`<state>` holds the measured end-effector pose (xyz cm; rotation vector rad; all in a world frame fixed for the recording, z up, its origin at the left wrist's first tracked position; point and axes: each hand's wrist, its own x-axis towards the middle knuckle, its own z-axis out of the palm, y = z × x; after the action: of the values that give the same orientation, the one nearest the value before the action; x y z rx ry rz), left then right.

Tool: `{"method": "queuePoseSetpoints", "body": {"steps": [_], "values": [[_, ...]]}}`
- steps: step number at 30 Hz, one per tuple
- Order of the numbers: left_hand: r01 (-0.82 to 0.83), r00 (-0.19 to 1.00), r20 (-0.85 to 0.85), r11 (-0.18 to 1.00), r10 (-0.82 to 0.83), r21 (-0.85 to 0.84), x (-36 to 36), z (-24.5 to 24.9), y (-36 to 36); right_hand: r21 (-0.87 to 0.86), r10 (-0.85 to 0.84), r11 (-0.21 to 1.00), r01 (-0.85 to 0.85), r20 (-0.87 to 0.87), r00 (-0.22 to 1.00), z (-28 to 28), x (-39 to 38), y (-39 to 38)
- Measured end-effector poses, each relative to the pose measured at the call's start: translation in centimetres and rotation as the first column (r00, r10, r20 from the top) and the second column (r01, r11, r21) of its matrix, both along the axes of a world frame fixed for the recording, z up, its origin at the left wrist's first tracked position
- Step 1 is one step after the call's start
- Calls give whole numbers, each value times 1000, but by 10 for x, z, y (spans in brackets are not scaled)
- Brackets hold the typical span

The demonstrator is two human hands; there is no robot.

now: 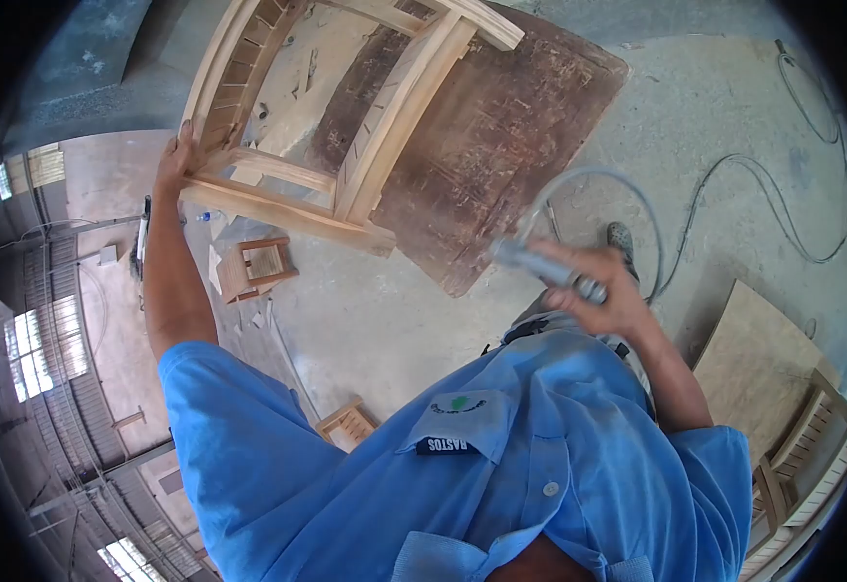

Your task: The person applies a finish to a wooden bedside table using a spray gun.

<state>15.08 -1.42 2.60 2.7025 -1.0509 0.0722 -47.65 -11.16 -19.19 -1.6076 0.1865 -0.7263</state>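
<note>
The left hand (181, 160) is holding a corner of the pale wooden frame (283, 210), its fingers closing around the rail, while the right hand (606, 286) is gripping a silver air tool (540, 264) in a closed fist. The frame is sitting up ahead and to the left, leaning over the edge of the worn tabletop (501, 126), and the tool is hanging well apart from it, in front of the body.

Working well here is mostly depending on the left hand: it is steadying the frame at a corner where the rails are meeting, so firm, even pressure should be keeping the piece from rocking. The tool's nose should be staying away from those fingers, and the hose (588, 171) should be running loosely, as a snag would be pulling at the wrist. The tool is blurring, so its exact type is impossible to tell.

The frame is showing straight, squared rails with warm, light grain, and rows of narrow dark lines are marking its inner faces. The tabletop is looking dark reddish-brown, scuffed and blotchy, against a dusty grey floor (385, 330). The hose is curving in a smooth, cloudy loop, and a flat, smooth wooden sheet (758, 349) is lying at the right.
</note>
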Motion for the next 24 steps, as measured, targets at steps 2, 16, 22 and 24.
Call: {"method": "queuePoseSetpoints", "body": {"steps": [2, 16, 22, 24], "values": [[48, 994, 94, 997, -53, 61, 4, 3, 3, 36, 143, 989, -141, -91, 986, 16, 8, 4], [-2, 758, 649, 994, -69, 109, -109, -5, -22, -96, -521, 853, 513, -109, 846, 27, 51, -185], [-42, 746, 665, 993, -43, 111, -112, -8, -14, -296, -589, 780, 552, -50, 806, 15, 77, -226], [12, 742, 667, 995, -72, 95, -106, -10, -9, -351, -606, 766, 538, -113, 788, -5, 82, -239]]}}
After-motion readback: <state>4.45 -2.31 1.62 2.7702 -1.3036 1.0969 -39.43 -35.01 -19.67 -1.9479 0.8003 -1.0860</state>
